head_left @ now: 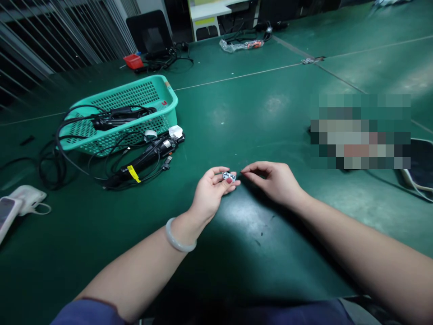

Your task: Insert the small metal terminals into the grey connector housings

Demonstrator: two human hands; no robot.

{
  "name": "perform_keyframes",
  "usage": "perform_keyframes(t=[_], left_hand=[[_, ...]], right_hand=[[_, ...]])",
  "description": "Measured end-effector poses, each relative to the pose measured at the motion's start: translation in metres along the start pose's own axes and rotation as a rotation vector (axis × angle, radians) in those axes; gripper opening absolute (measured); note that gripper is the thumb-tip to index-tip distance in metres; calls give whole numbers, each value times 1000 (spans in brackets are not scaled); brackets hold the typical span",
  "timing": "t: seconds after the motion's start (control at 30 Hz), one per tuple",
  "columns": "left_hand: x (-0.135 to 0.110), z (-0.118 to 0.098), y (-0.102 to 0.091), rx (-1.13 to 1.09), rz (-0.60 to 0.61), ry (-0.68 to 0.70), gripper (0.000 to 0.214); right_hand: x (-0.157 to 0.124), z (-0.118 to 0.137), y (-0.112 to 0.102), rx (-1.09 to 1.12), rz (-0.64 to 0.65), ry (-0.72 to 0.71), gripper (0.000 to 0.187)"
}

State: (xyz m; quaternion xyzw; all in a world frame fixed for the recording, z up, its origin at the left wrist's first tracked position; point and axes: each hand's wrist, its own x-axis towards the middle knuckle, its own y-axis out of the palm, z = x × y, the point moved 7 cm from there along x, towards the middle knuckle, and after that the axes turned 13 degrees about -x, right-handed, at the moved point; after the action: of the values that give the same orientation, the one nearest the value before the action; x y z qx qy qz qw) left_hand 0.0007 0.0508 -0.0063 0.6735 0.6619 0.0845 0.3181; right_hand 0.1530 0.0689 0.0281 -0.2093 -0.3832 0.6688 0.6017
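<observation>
Between the thumb and fingers of my left hand is a small flat part, patterned in white and dark; its exact kind is too small to make out. A pale bangle circles my left wrist. Just to the right, my right hand is held in a pinch, thumb and index finger together, a short gap away from the small part. Whatever sits between those fingertips, if anything, is too small to name. Both hands are over the green tabletop.
On the left stands a green plastic basket holding black cabled devices. A black tool-like device with cables lies before it. White phone-like items rest far left. A red tray and a clear bag are farther back; a blurred-out area is right.
</observation>
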Motion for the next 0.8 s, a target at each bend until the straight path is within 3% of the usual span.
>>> perform_keyframes(t=[0.3, 0.53, 0.8], left_hand=[[1, -1, 2, 6, 70, 30, 44], [1, -1, 4, 17, 104, 53, 32], [1, -2, 3, 15, 72, 62, 26]], right_hand=[[-7, 11, -2, 205, -47, -41, 17], [-10, 23, -6, 82, -47, -156, 17], [-10, 21, -6, 74, -66, -120, 18]])
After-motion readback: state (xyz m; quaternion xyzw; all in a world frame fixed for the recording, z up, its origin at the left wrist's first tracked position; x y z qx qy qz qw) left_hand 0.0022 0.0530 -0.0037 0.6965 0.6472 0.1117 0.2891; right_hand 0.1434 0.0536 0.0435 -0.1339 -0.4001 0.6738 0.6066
